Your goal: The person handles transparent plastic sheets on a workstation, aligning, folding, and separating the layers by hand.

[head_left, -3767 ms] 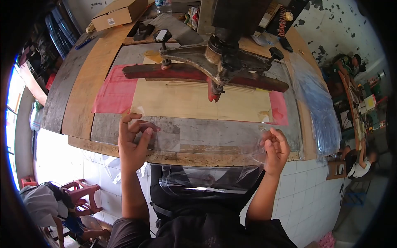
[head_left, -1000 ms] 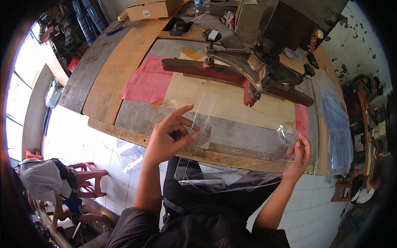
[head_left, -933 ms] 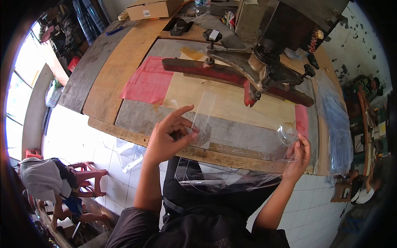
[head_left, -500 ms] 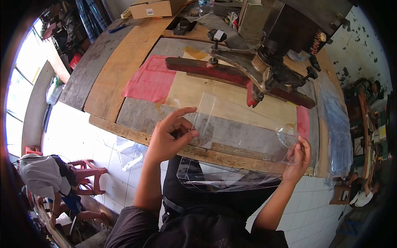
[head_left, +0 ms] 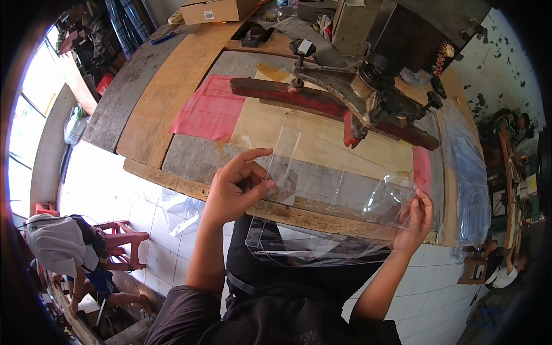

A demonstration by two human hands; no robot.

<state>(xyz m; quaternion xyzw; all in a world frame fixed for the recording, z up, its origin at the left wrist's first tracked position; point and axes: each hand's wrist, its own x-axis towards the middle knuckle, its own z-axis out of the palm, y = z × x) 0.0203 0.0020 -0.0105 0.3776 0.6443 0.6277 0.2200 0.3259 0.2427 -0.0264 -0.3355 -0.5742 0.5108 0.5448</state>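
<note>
A clear plastic sheet [head_left: 339, 190] is stretched between my two hands over the front edge of the worktable, and its lower part hangs above my lap. My left hand [head_left: 233, 190] holds its left edge, with thumb and index fingertips at the plastic and the other fingers curled. On the right side, my right hand [head_left: 415, 221] pinches the sheet between thumb and fingers. Just beyond the sheet, a press head with a long red-edged bar [head_left: 322, 103] stands over a cream board [head_left: 259, 123].
Pink sheeting [head_left: 210, 109] covers the board's left side. A stack of clear bluish plastic [head_left: 468, 184] lies along the table's right edge. A cardboard box [head_left: 213, 10] and a blue pen [head_left: 163, 38] are at the back left. Another person [head_left: 63, 244] is low on the left, beside a red stool [head_left: 123, 247].
The plastic sheet has shifted slightly, its upper left strip leaning a little to the right and the glare near my right hand spreading. Both hands stay almost in place.
</note>
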